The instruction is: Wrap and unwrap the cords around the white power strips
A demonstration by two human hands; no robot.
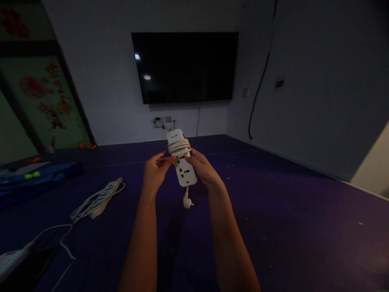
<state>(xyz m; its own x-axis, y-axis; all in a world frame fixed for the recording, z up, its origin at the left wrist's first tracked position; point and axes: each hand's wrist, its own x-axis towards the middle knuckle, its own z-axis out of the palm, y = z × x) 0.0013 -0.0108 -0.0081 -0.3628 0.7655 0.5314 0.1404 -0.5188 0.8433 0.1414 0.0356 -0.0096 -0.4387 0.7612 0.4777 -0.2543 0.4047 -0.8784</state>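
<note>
A white power strip (186, 173) is held up in front of me, tilted, with its sockets facing me. Its white cord (179, 146) is wound several times around the upper part. The plug (187, 201) dangles below the strip's lower end. My left hand (157, 168) grips the left edge near the coils, thumb on the front. On the opposite edge my right hand (204, 166) is closed, its thumb also resting on the front face. The fingers behind the strip are hidden.
On the dark purple floor (288, 227) to the left lies another power strip (105, 198) with loose cord. A further white strip (13, 259) is at the lower left edge, near blue cloth (57, 174). A television (188, 67) hangs on the wall ahead.
</note>
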